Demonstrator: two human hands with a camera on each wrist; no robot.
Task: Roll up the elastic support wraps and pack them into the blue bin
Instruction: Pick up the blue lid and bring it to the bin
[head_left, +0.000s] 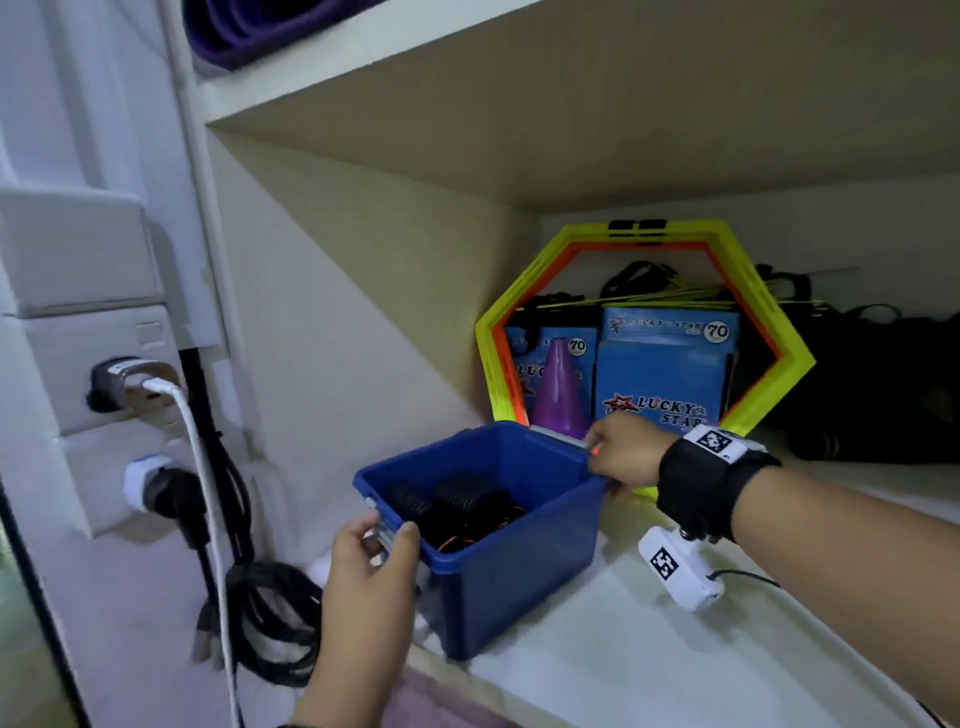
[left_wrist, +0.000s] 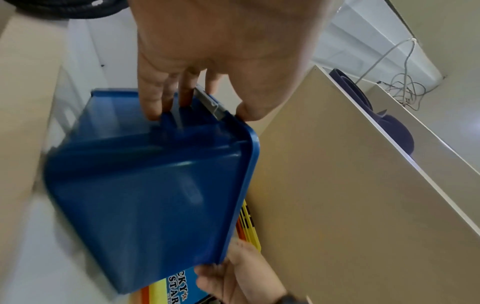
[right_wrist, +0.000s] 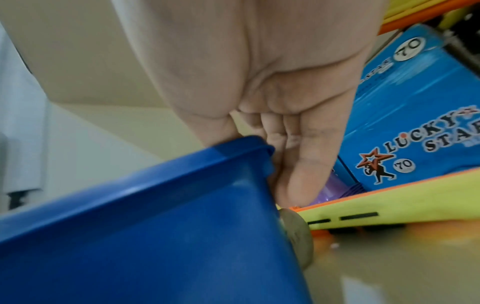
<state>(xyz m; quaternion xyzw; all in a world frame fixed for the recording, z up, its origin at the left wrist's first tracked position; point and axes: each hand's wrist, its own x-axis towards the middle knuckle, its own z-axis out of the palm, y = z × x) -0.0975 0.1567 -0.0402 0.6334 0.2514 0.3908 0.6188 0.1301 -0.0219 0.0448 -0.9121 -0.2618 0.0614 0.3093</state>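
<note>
"LUCKY STAR 70" boxes (head_left: 670, 364) stand centre-right inside a yellow hexagon frame (head_left: 779, 332), purple cone (head_left: 558, 389) beside. Lower centre, left hand (head_left: 371, 561) and right hand (head_left: 623, 449) grip the blue bin (head_left: 519, 561) on the shelf (head_left: 649, 665), black wraps (head_left: 452, 501) inside.

A cream shelf (head_left: 597, 649) ran under a second shelf board (head_left: 571, 104). Its back corner held a yellow-orange hexagon frame (head_left: 779, 332) and blue boxes (head_left: 670, 364). Left, a white wall (head_left: 78, 130) carried sockets (head_left: 119, 384) with cables (head_left: 218, 519) hanging.
</note>
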